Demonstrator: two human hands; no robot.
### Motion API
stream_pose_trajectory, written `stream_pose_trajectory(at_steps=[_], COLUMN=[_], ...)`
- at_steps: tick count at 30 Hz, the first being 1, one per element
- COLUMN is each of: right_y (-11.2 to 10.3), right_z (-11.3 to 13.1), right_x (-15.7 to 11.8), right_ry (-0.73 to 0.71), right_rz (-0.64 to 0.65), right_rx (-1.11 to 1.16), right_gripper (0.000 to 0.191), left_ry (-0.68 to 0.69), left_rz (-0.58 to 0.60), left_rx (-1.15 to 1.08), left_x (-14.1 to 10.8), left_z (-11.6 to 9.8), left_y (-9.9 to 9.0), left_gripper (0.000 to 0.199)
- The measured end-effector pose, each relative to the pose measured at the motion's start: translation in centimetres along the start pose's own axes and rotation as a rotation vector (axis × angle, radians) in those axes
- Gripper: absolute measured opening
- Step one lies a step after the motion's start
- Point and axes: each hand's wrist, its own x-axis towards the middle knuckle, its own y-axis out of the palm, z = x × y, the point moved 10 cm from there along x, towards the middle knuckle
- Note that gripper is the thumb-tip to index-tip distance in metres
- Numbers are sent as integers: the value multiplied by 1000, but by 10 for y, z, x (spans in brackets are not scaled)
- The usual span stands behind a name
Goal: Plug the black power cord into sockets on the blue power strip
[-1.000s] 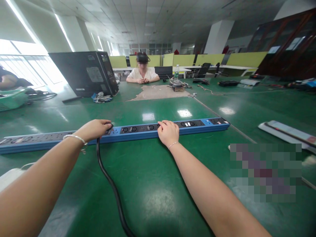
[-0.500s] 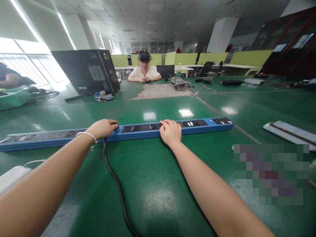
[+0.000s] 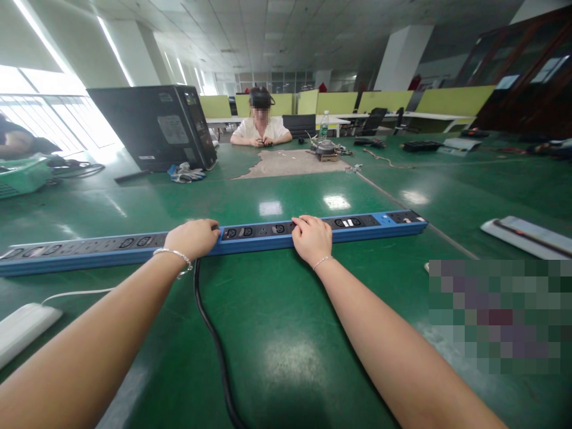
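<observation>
A long blue power strip (image 3: 257,243) with black sockets along its top lies crosswise in front of me. My left hand (image 3: 193,239) is closed over its middle section, thumb and fingertips together at a blue part between socket groups; what lies under the fingers is hidden. Further right, my right hand (image 3: 313,239) lies across the strip with its fingers bent over the top and far edge. A thick black cable (image 3: 213,333) comes out near my left hand and runs down toward me over the green tabletop (image 3: 286,310).
A black computer case (image 3: 147,128) stands at the back left, with gloves (image 3: 186,173) beside it. Across the table sits a person (image 3: 261,128) behind a cardboard sheet (image 3: 295,164). A white box (image 3: 27,330) lies at left, a pale bar (image 3: 531,237) at right.
My left hand has slid a little to the right, its wrist now nearer the strip's middle. The strip and my right hand appear slightly further right as well.
</observation>
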Motion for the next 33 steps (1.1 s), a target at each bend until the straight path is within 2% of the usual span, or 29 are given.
stream_pose_trajectory(at_steps=[5, 13, 20, 29, 33], right_y=[-1, -2, -3, -1, -2], right_z=[0, 0, 0, -1, -1], right_x=[0, 0, 0, 1, 1], right_ry=[-2, -4, 1, 5, 5], right_rz=[-5, 8, -10, -8, -22], right_rx=[5, -9, -13, -17, -11], right_gripper=[34, 34, 33, 32, 33], left_ry=[-87, -8, -100, 40, 1], left_rz=[-78, -4, -88, 84, 66], left_rx=[-70, -69, -35, -88, -99], left_x=[-17, -1, -17, 12, 9], left_z=[4, 0, 1, 1, 2], left_y=[0, 2, 1, 10, 16], left_gripper=[55, 49, 52, 45, 47])
